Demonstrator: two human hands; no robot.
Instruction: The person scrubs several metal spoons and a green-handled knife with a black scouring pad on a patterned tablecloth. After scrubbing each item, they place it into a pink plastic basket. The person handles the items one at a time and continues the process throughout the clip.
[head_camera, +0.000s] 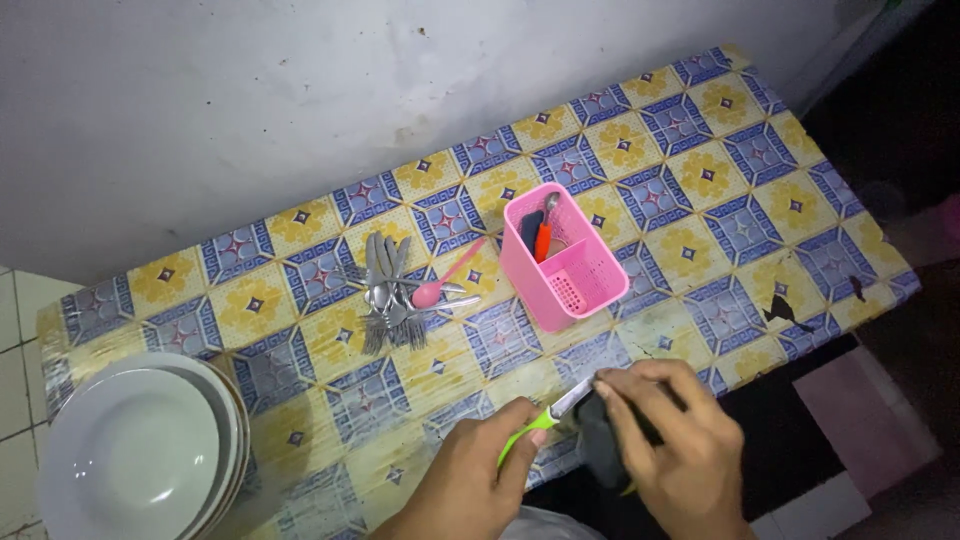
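Note:
My left hand (478, 478) grips the bright green handle of a small knife (545, 417) at the table's near edge. The knife's metal blade points right into a dark cloth-like wad (598, 445) that my right hand (672, 442) clutches around it. Just beyond the hands stands a pink plastic cutlery holder (572, 285) with two compartments; a spoon and an orange-handled utensil stick up in its far compartment. A pile of metal forks (390, 295) and a pink plastic spoon (447, 280) lie left of the holder.
The table (700, 190) wears a yellow-and-blue patterned plastic cover and stands against a white wall. A stack of white bowls (135, 450) sits at the table's left end. Dark floor and a pinkish tile lie to the right and below.

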